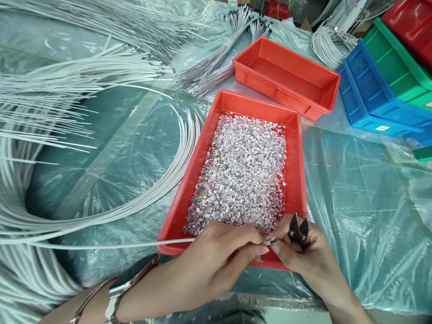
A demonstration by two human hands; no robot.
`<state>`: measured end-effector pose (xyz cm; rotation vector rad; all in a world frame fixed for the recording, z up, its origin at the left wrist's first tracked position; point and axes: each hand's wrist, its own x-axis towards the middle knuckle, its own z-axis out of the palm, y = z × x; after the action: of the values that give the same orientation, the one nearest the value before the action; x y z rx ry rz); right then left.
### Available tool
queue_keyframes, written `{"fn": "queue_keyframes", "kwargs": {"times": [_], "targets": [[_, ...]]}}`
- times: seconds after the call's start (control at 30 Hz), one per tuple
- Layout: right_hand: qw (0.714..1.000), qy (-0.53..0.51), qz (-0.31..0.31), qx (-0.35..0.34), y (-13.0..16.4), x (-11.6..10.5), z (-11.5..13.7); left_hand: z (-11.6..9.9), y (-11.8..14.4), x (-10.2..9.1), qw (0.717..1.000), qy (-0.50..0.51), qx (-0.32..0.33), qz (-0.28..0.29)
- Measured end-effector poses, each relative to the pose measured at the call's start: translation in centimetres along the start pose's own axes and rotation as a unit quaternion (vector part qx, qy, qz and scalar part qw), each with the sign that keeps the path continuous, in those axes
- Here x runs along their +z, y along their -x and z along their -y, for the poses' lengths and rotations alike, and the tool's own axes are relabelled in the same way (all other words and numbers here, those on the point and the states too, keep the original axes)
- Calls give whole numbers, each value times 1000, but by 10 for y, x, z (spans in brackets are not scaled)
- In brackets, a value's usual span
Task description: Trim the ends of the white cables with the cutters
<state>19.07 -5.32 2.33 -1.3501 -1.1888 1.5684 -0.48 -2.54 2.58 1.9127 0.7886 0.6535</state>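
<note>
Over the near edge of a red tray (303, 180), my left hand (222, 252) pinches a white cable (135, 245) close to its end. The cable runs off to the left behind my wrist. My right hand (307, 252) meets the left one, its thumb and forefinger at the cable's stripped tip, where short thin wires show. Tucked in the right palm is a pair of small cutters (298, 231), dark jaws pointing up and apart. Beneath both hands the tray holds a heap of small shiny metal pieces (239, 171).
Coiled white cables (162, 191) and loose cable bundles (67, 103) cover the left. A second red tray (286, 74) stands behind. At the right are stacked blue bins (374, 94) and a green bin (394, 58). Clear plastic sheeting (364, 198) covers the green table.
</note>
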Motion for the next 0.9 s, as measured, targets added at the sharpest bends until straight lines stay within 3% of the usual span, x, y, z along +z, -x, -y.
{"fn": "queue_keyframes", "kwargs": {"times": [0.33,0.57,0.73,0.9], "targets": [[998,18,55,16,4,-10,4,2,0,-3,1000,0,18,24],[995,70,52,-46,3,-10,4,4,1,-4,999,8,36,36],[984,144,-23,-102,-2,-10,7,3,1,-3,997,-4,49,56],[933,269,-144,-189,-6,-13,6,5,2,1,995,-30,84,38]]}}
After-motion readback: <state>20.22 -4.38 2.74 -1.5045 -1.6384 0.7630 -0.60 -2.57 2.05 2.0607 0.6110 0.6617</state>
